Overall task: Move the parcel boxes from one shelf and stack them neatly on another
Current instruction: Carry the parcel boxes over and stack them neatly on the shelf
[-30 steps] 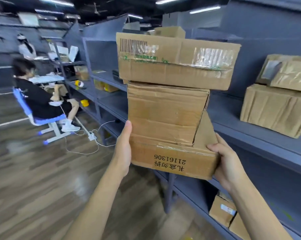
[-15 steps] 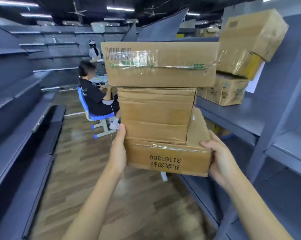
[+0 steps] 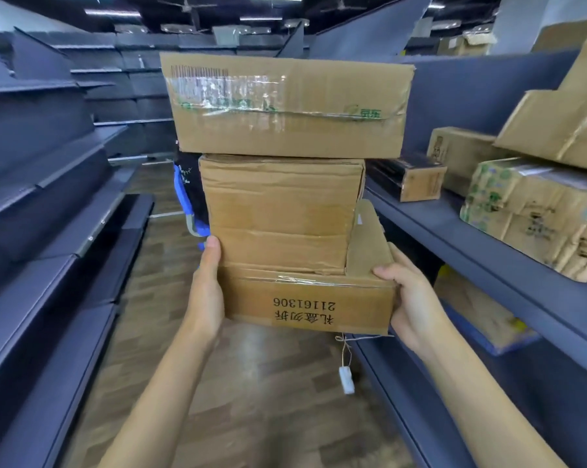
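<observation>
I carry a stack of three cardboard parcel boxes in front of me, above the aisle floor. The bottom box (image 3: 305,298) is flat and printed with 21161306 upside down. A creased middle box (image 3: 278,214) sits on it, and a wide taped top box (image 3: 285,106) overhangs both. My left hand (image 3: 206,292) presses the bottom box's left end, thumb up against the middle box. My right hand (image 3: 410,298) grips the bottom box's right end, thumb over its top edge.
Grey shelving on the right (image 3: 471,238) holds several parcels, including a green-printed box (image 3: 535,214) and a small dark box (image 3: 410,177). Grey shelves on the left (image 3: 49,204) line the wooden-floored aisle. A small white tag (image 3: 347,383) hangs on a string under the stack. A person on a blue chair sits behind the stack.
My view has swung left along the aisle with the stack still held. The right-hand shelves slid to the right edge, the left shelves came into view, and the seated person is now hidden behind the boxes.
</observation>
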